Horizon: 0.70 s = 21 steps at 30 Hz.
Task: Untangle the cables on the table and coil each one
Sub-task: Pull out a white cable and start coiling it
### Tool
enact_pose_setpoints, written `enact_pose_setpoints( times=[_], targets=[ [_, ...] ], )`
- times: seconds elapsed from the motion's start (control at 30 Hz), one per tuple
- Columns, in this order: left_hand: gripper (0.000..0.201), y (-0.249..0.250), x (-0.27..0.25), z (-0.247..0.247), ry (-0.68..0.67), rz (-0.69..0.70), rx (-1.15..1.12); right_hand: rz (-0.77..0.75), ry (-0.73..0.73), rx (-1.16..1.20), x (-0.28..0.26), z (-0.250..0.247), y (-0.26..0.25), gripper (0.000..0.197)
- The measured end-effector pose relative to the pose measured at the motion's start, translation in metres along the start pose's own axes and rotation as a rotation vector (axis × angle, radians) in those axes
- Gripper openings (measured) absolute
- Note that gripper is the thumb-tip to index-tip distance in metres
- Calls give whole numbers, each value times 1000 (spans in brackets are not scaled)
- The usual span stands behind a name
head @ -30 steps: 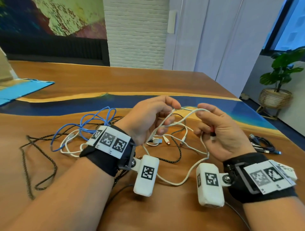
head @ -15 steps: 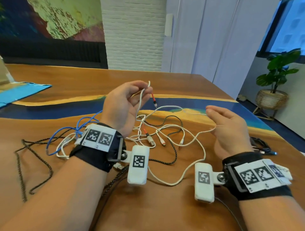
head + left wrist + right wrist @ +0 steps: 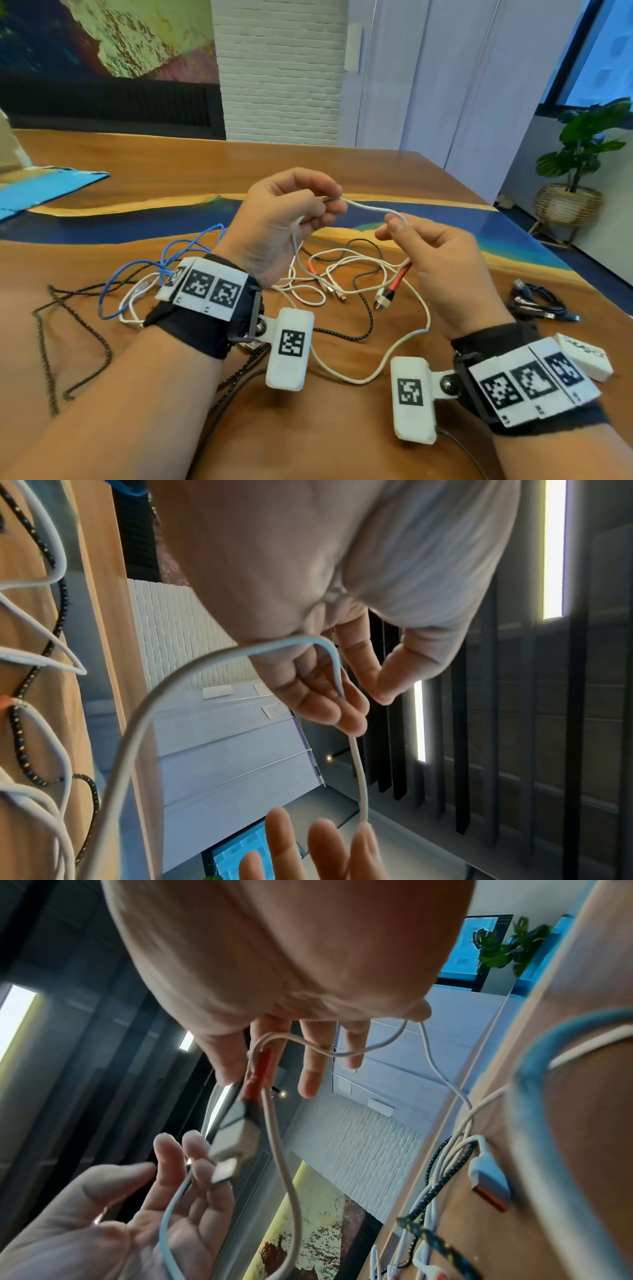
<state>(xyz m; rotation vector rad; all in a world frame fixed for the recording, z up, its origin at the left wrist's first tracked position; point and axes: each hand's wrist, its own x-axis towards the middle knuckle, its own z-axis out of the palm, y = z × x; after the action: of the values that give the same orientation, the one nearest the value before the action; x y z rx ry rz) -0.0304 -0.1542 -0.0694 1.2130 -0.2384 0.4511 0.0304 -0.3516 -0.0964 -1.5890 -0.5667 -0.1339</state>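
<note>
- Cable, black braided point(image 3: 44, 342): lies in loose bends on the table point(image 3: 205, 161) near its left edge, uncoiled.
- Cable, blue point(image 3: 144, 270): lies in open loops beside the left wrist, crossing a white cable point(image 3: 132, 308) on the table surface.
- Left hand point(image 3: 277, 222): raised above the table, fingers curled; thumb and fingertips pinch the white charging cable point(image 3: 368, 209). In the left wrist view this cable point(image 3: 358, 772) passes between the curled fingers point(image 3: 318, 704) and runs down toward the other hand.
- Tangle, centre of table: several white cables and a second black braided cable point(image 3: 363, 298) overlap beneath and between the hands, with small plugs point(image 3: 337, 294) lying loose among them.
- White charging cable, free run: a short span arches between both hands in the air; a long slack loop point(image 3: 363, 380) drops to the table near its front edge.
- Right hand point(image 3: 442, 267): raised, fingers loosely curled; the cable bends over the index fingertip point(image 3: 394, 224), and its red-collared USB plug point(image 3: 394, 286) hangs below the palm. In the right wrist view the thumb and a finger point(image 3: 226, 1064) hold the cable at the red collar point(image 3: 258, 1074), and the metal plug point(image 3: 229, 1153) hangs free.
- Cable bundle, black point(image 3: 537, 301): lies gathered near the right edge of the table, well apart from the tangle.
</note>
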Motion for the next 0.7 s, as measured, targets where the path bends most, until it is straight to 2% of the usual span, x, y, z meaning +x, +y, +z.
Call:
enact_pose_setpoints(
  times=[0.1,0.17,0.23,0.37,0.43,0.47,0.53,0.57,0.67,0.7],
  targets=[
    [28,-1,2,0,59,19,34,6,10,53,-1,-4,-2,20],
    [26,0,2,1,76,23,55,20,55,40,1,-3,1,19],
    [33,1,2,1,107,40,47,44,79,9,3,-4,4,14],
    [33,5,4,1,189,114,-106,128,-11,-61,4,-4,8,13],
    [32,6,5,0,240,140,-156,180,-22,-90,5,-4,12,7],
    [32,6,6,0,253,148,-182,209,-14,-92,5,-4,14,12],
    [30,6,5,1,236,144,-214,228,18,-108,6,-6,20,34],
    [27,6,5,2,209,135,-211,212,53,-130,5,-6,18,38],
    [17,4,1,9,87,91,-110,31,168,-203,-2,-3,0,29],
    [16,3,-1,10,35,70,-57,-34,144,-153,-4,0,-7,25]
  ],
)
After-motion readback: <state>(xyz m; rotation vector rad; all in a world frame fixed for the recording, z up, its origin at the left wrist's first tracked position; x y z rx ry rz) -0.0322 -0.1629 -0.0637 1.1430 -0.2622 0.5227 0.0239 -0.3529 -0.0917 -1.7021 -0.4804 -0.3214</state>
